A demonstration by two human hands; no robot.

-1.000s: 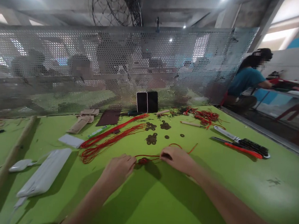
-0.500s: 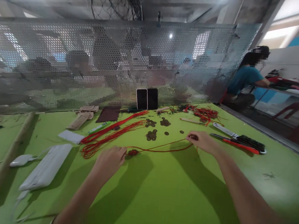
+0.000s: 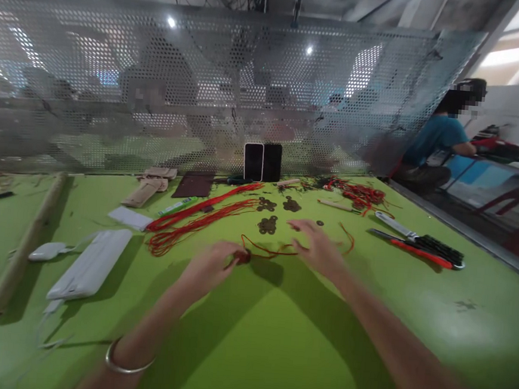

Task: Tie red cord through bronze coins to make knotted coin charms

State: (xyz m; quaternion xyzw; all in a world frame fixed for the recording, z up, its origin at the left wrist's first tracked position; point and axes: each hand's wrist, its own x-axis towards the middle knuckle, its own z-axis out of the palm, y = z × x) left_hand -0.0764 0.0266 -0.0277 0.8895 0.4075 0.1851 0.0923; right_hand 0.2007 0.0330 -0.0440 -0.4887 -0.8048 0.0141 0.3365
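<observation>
My left hand [image 3: 209, 268] is closed, pinching a dark red knot [image 3: 245, 256] just above the green table. From that knot a thin red cord [image 3: 277, 253] trails rightward in loops, passing by my right hand [image 3: 320, 250]. The fingers of my right hand are spread, with nothing gripped between them. The cord's far end [image 3: 351, 240] curls on the table beyond that hand. Small piles of bronze-coloured coins [image 3: 267, 225] lie ahead of both hands, and a single coin [image 3: 319, 223] sits just past the right fingers.
Bundles of red cord [image 3: 170, 235] and a white power bank [image 3: 94, 265] lie left. Scissors with red handles [image 3: 421, 254] and a black-bristled brush [image 3: 439, 247] are right. Two phones [image 3: 253, 161] lean against a perforated metal screen [image 3: 212, 107]. A person in teal [image 3: 444, 134] sits beyond.
My right hand has let go of the cord and moved left, its fingers opening. The stretched cord has gone slack. My left hand has shifted slightly right with the knot.
</observation>
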